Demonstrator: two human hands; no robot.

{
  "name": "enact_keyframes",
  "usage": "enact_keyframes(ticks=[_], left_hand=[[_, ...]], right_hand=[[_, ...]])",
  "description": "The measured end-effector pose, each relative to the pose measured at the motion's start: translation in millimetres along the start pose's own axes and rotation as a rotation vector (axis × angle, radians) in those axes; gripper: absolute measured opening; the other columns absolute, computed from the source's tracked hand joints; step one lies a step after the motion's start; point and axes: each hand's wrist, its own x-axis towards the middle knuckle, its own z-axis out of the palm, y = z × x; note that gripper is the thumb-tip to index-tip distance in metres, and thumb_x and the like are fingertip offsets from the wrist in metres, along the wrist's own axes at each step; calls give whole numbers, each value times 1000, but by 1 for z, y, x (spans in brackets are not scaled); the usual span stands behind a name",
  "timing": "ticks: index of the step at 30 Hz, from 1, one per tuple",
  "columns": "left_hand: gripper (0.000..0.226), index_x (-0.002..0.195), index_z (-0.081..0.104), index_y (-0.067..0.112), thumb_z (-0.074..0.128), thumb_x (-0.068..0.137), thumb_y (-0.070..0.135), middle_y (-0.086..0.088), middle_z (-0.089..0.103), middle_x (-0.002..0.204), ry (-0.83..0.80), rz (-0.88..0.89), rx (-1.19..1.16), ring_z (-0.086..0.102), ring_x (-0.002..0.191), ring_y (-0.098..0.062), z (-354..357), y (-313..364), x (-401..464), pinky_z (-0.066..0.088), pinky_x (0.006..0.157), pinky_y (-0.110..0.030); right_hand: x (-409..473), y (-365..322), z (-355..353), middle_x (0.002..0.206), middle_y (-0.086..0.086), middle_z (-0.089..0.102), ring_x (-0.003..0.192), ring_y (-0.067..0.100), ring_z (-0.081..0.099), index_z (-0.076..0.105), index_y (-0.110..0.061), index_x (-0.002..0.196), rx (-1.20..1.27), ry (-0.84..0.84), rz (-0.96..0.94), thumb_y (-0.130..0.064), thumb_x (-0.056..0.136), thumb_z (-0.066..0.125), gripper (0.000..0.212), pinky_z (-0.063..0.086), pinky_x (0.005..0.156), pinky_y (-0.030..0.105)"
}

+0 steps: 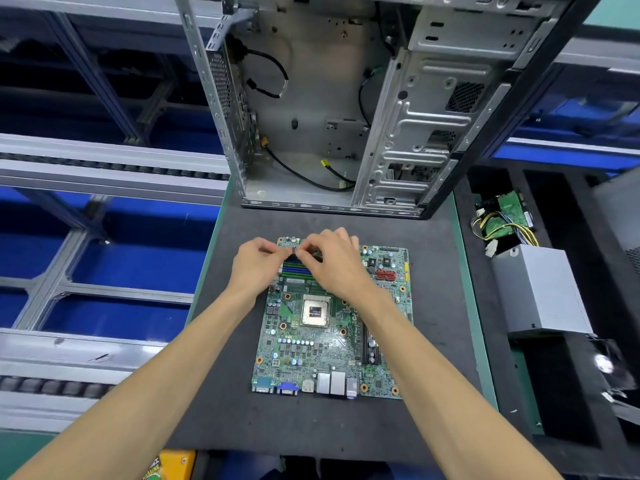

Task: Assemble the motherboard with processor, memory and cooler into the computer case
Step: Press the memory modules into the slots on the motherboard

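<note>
A dark grey foam mat (pixel 242 403) covers a green-edged workbench (pixel 472 306). Left, grey aluminium roller rails (pixel 104 168) cross above blue bins (pixel 138 254). Right sits black foam tray (pixel 561 393).

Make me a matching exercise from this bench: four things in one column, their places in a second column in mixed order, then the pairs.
Things:
1. motherboard
2. computer case
3. grey power supply box
4. memory slots

Places:
A. standing open at the far end of the mat
B. lying flat on the dark mat
C. in the black foam tray to the right
D. just under both hands

Pairs: 1-B, 2-A, 3-C, 4-D
</note>
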Motion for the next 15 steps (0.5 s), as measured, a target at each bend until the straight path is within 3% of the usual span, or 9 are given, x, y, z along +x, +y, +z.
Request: enact_keyframes(ticks=[3, 5, 7, 11, 15], left_hand=[[7, 82, 69, 26, 72, 87, 29, 10, 59, 82, 75, 250, 188, 59, 88, -17, 4, 8, -7, 45, 87, -39], [13, 75, 68, 34, 71, 88, 32, 14, 58, 82, 64, 412, 270, 53, 91, -13, 10, 15, -14, 36, 88, -39], [10, 79, 70, 34, 70, 88, 38, 12, 60, 88, -24, 486, 296, 51, 95, -12, 21, 23, -17, 28, 87, -36], [16, 79, 71, 30, 70, 88, 43, 7, 65, 85, -174, 476, 358, 58, 91, -15, 46, 38, -19, 36, 91, -35], [22, 69, 69, 22, 76, 87, 34, 6, 69, 71, -271, 365, 303, 66, 75, -20, 54, 49, -13, 53, 82, -40]], right_hand=[[-10, 9, -15, 94, -15, 62, 102, 13, 48, 70, -26, 109, 193, 134, 103, -37, 103, 51, 22, 34, 89, 36], [-17, 26, -32, 88, -15, 65, 98, 17, 61, 71, -22, 101, 258, 273, 241, -29, 102, 53, 19, 48, 86, 38], [-26, 46, -48, 78, -15, 64, 86, 16, 66, 69, -23, 92, 197, 272, 392, -25, 99, 54, 17, 50, 73, 32], [-39, 66, -57, 80, -2, 73, 78, 22, 68, 73, -17, 83, 134, 85, 532, -28, 95, 58, 22, 55, 72, 33], [-42, 72, -50, 71, 11, 72, 65, 24, 61, 73, -2, 80, 171, 59, 541, -31, 93, 65, 32, 51, 62, 27]])
